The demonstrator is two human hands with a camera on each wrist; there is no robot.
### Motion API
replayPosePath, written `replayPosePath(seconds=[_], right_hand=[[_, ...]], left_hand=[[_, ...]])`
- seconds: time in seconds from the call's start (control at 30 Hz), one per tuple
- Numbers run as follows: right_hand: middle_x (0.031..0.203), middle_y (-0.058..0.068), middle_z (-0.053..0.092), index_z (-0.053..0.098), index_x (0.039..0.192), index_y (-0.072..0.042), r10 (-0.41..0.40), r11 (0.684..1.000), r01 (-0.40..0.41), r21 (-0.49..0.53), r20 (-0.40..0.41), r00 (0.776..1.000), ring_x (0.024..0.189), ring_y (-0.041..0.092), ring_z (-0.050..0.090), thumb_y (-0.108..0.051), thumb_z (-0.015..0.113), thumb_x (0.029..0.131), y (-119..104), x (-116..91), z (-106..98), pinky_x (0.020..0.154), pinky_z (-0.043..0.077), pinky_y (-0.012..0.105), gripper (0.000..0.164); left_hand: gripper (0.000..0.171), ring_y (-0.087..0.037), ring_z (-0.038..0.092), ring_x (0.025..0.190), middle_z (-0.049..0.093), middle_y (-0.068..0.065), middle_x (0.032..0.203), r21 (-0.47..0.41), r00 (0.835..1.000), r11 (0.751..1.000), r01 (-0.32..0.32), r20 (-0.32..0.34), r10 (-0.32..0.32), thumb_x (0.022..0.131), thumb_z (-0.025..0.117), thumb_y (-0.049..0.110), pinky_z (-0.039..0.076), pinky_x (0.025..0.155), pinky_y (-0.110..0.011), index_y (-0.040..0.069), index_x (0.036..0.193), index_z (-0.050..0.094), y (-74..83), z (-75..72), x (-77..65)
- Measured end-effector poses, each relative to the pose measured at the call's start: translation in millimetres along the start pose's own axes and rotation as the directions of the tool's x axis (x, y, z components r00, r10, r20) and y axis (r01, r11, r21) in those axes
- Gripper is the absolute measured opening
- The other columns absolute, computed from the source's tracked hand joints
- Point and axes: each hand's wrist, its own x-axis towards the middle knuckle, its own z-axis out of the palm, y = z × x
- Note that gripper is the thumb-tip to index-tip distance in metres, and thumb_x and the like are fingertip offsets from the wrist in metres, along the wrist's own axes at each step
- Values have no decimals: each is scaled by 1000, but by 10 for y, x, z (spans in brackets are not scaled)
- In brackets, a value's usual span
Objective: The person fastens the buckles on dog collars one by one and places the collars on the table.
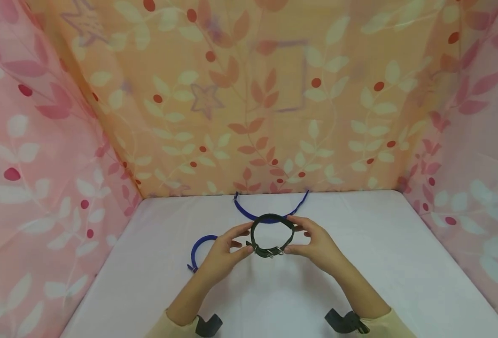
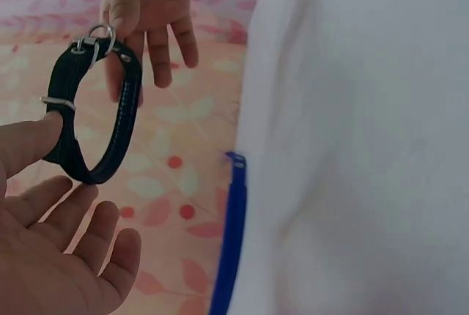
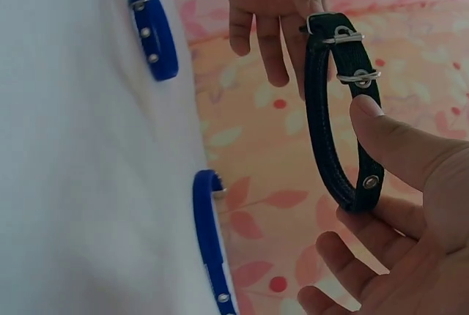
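Observation:
Both hands hold up a dark, nearly black collar (image 1: 262,252), buckled into a loop, above the white table. My left hand (image 1: 223,251) pinches its left side, with the thumb near the metal buckle parts and a fingertip at the far edge. On the right side my right hand (image 1: 316,241) pinches the band between thumb and index finger. Metal eyelets and a ring show on the collar (image 2: 62,135) in the left wrist view. A silver buckle and keeper are visible on the collar (image 3: 317,124) in the right wrist view.
A blue collar fastened into a loop (image 1: 195,251) lies on the table (image 1: 168,220) left of my left hand, which partly covers it. Another blue collar (image 1: 242,210), unfastened and curved, lies at the table's back edge. Patterned cloth walls (image 1: 249,117) enclose the back and sides.

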Motion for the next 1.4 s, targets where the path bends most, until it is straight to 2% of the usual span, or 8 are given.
replayPosePath(seconds=[0.23, 0.3, 0.37, 0.57, 0.63, 0.87, 1.07, 1.4], right_hand=[[143, 0, 60, 57, 145, -22, 41, 999, -40, -30, 39, 998, 128, 28, 55, -29, 93, 74, 202, 41, 41, 112, 38, 60, 80], [144, 1, 59, 56, 146, -20, 44, 999, -43, -33, 45, 998, 129, 30, 55, -28, 93, 74, 250, 58, 55, 111, 38, 61, 81], [145, 3, 59, 55, 147, -19, 60, 998, -58, -32, 48, 997, 130, 31, 54, -26, 93, 74, 292, 74, 69, 111, 37, 62, 82], [146, 8, 57, 54, 148, -16, 129, 989, -124, -82, 50, 990, 133, 36, 52, -19, 94, 71, 407, 121, 125, 108, 40, 65, 87], [146, 10, 57, 54, 148, -14, 134, 986, -128, -102, 49, 990, 132, 37, 52, -17, 95, 70, 438, 135, 146, 107, 41, 64, 88], [145, 15, 57, 55, 146, -8, 83, 985, -73, -154, 59, 995, 131, 42, 54, -12, 95, 67, 561, 156, 208, 108, 41, 62, 88], [144, 16, 59, 59, 143, -11, 96, 970, -83, -230, 45, 994, 131, 42, 53, -13, 96, 64, 644, 142, 283, 110, 39, 62, 87], [137, 12, 65, 63, 139, -17, 107, 948, -102, -301, 2, 994, 129, 40, 54, -20, 97, 62, 668, 132, 370, 107, 36, 65, 84]], left_hand=[[59, -38, 56, 124, 59, -8, 144, 6, 991, 991, 130, 37, -130, 87, 83, 32, 52, 94, -44, 30, 142, 59, -261, 65, 154], [61, -37, 57, 123, 59, -6, 145, 28, 988, 989, 143, 51, -144, 87, 83, 33, 52, 92, -42, 29, 143, 59, -299, 72, 192], [62, -37, 57, 121, 60, -5, 144, 47, 987, 989, 143, 67, -146, 87, 84, 33, 52, 91, -42, 27, 144, 59, -319, 80, 225], [65, -29, 51, 135, 60, 0, 144, 106, 988, 989, 103, 106, -114, 86, 85, 25, 46, 108, -52, 17, 145, 57, -351, 126, 305], [66, -29, 52, 135, 60, 0, 144, 132, 987, 986, 98, 114, -113, 86, 85, 23, 46, 109, -54, 15, 145, 57, -376, 147, 321], [66, -31, 52, 134, 61, -3, 143, 215, 983, 971, 103, 128, -132, 84, 86, 19, 42, 112, -55, 13, 143, 58, -481, 198, 357], [66, -30, 55, 132, 61, -4, 142, 251, 981, 962, 107, 133, -144, 83, 87, 17, 41, 113, -53, 11, 142, 59, -571, 249, 370], [66, -30, 57, 129, 65, -6, 135, 264, 978, 958, 116, 136, -156, 81, 87, 14, 41, 113, -53, 9, 141, 60, -583, 223, 388]])
